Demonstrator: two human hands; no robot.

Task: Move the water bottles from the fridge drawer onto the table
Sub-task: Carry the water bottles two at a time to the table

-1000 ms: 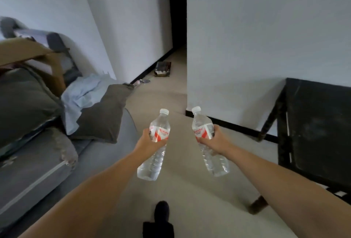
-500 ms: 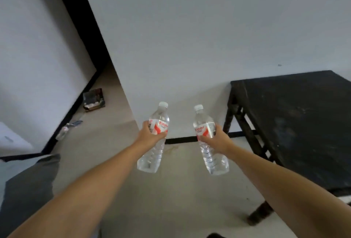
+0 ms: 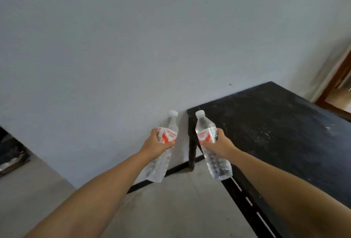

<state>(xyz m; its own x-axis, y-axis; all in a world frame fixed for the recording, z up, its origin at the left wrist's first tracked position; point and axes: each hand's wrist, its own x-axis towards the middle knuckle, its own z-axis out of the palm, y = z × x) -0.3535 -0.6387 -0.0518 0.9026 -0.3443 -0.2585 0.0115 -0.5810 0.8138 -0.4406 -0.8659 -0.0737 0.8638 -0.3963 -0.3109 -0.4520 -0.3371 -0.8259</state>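
Head view: both arms outstretched, left hand (image 3: 154,143) gripping one bottle (image 3: 163,148), right hand (image 3: 221,145) another (image 3: 210,148), table (image 3: 281,133) now much nearer, sofa gone.

Both your arms reach forward, bare to the elbow and nearly straight, converging slightly toward the middle of the view. Your left hand (image 3: 155,143) has its fingers and thumb curled round a bottle (image 3: 163,148) at the label, back of the hand facing left and up. Your right hand (image 3: 218,144) wraps another bottle (image 3: 210,146) the same way, thumb across the label. The two hands sit level and near each other, apart, wrists straight.
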